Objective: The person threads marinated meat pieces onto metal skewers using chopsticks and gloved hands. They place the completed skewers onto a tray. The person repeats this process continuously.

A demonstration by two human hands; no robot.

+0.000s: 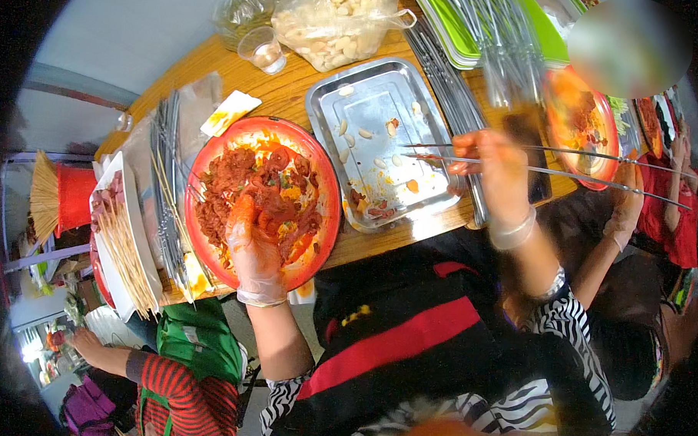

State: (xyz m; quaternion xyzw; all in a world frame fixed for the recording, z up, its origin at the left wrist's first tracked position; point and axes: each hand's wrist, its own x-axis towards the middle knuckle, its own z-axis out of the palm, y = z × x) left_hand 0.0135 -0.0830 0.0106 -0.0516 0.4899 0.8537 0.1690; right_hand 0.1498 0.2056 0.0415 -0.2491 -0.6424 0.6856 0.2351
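My left hand [254, 255], in a clear plastic glove stained red, reaches into a red bowl [325, 240] of marinated meat pieces [235, 171]. Its fingertips are down among the meat, so I cannot tell whether they grip a piece. Over the right edge of a steel tray [321, 110], my gloved right hand [495, 171] grasps two flat metal skewers [581, 174]. They lie nearly level, with their tips above the tray and their far ends out to the right. Scattered garlic cloves [364, 134] and smears of red sauce lie in the tray.
Loose metal skewers [454, 86] lie right of the tray, another bundle [168, 200] left of the bowl. Behind are a bag of garlic cloves [338, 30] and a plastic cup [264, 51]. At left stands a white tray [120, 256] of skewered meat. A co-worker's gloved hand [626, 196] is at right.
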